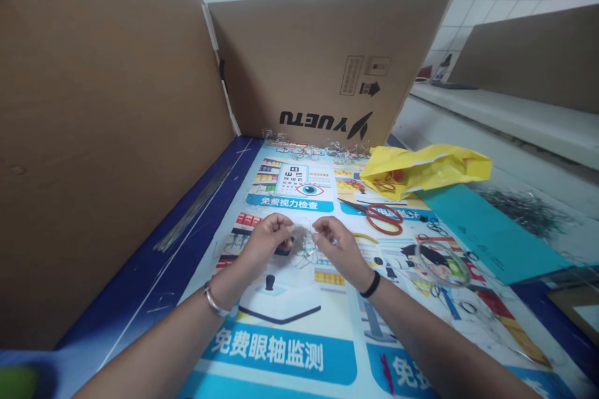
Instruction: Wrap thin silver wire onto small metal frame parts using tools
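Over the middle of the printed sheet, my left hand point(267, 240) pinches one side of a small tangle of thin, pale wire point(307, 248). Opposite it, my right hand point(340, 249) has thumb and finger closed on the other side of the same wire. Loops of the wire show between the fingertips, but their exact shape is too fine to make out. Beyond my right hand lie scissors point(381, 217) with orange-red handles, blades pointing left.
A yellow plastic bag point(430, 168) lies at the back right, near a teal sheet point(486, 230) and a heap of dark wire point(524, 212). A clear ring point(442, 264) rests on the right. Straight wires point(194, 209) lie left. Cardboard walls point(322, 56) stand behind and left.
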